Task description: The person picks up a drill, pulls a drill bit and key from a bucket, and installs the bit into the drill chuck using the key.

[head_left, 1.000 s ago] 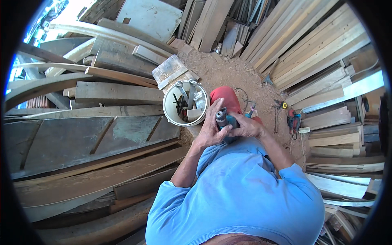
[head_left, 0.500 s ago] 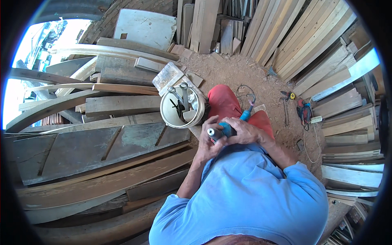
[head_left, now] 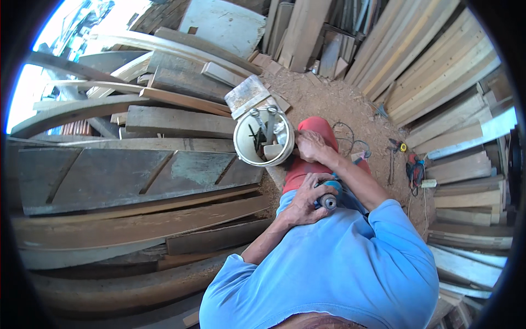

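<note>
My left hand is wrapped round a blue electric drill, held against my lap with its round metal chuck toward me. Beside the rim of the white bucket, my right hand is lowered over my red-covered knee. Its fingers are curled and their tips are hidden, so whatever they grip does not show. In the bucket stand metal wrenches, a dark tool and a small pale block.
Stacked boards and a grooved dark panel fill my left. Planks lean along the far and right sides. On the sawdust-covered floor lie a black cord, a yellow-and-black tool and a red-and-black tool.
My right hand has left the drill and moved out to the bucket's side. The drill, in my left hand, has come closer to my body. The view has shifted.
</note>
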{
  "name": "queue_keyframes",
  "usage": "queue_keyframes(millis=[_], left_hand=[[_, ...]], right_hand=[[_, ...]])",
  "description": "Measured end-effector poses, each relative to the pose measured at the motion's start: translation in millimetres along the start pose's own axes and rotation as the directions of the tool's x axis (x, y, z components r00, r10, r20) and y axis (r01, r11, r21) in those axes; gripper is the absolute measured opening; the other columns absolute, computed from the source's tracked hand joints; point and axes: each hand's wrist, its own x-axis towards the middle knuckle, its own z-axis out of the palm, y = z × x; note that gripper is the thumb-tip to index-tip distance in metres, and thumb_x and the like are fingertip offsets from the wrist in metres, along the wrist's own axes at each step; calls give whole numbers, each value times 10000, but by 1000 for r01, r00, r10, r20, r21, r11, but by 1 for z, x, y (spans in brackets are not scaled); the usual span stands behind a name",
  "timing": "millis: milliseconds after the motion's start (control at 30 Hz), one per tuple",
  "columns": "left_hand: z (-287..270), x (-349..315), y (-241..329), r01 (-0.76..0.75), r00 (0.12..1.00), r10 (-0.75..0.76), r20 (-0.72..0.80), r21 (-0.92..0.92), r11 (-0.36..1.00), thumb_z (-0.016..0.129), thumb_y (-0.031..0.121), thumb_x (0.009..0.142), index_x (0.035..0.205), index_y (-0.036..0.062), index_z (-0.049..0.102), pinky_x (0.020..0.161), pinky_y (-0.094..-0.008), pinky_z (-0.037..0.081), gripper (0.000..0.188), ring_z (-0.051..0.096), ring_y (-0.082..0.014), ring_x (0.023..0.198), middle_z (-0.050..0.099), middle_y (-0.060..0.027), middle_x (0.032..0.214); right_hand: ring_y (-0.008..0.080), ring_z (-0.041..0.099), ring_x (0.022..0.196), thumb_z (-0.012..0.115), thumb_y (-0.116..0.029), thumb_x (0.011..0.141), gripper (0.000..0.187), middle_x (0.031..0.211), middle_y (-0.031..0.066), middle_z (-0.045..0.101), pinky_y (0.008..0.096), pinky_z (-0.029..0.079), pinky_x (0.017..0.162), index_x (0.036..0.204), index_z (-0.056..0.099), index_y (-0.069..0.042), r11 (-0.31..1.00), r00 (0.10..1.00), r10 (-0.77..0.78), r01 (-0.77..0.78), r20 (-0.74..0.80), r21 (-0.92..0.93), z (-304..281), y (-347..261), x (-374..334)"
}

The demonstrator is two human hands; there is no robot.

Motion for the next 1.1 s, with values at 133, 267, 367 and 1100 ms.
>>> queue_keyframes(millis=[133, 267, 367, 1100], left_hand=[[-3, -4, 0, -1, 998, -1, -60, -40, 999, 763, 213, 748, 1153, 147, 632, 1029, -504, 396, 430, 482, -371, 1191, 517, -174, 1364], [-9, -3, -7, -28, 996, 21, -84, -87, 996, 764, 214, 747, 1135, 136, 631, 1011, -495, 398, 417, 485, -360, 1170, 528, -154, 1353], [-9, 1, -10, -56, 997, 52, -53, -85, 995, 756, 215, 744, 1119, 125, 626, 982, -487, 401, 408, 489, -358, 1135, 536, -143, 1338], [1, -3, -42, -123, 984, 103, -143, -141, 982, 809, 212, 784, 1193, 91, 566, 1030, -488, 426, 491, 529, -380, 1207, 564, -174, 1286]], right_hand=[[390, 690, 979, 720, -250, 845, 344, 991, 228, 704, 494, 538, 902, 1112, 681, -38, 984, 999, -28, 31, -18, 178, -2, 23, 5], [272, 683, 820, 702, -177, 858, 193, 853, 177, 680, 402, 525, 771, 966, 668, -21, 943, 987, 102, -55, -127, 328, -87, 21, -30], [307, 651, 758, 686, -169, 878, 152, 822, 162, 658, 428, 527, 742, 939, 658, -32, 915, 927, 94, 63, -362, 399, -148, -1, -38], [406, 704, 971, 662, -209, 798, 267, 980, 244, 722, 481, 564, 844, 979, 715, -20, 921, 859, -372, 388, 352, 28, -59, -106, 66]])
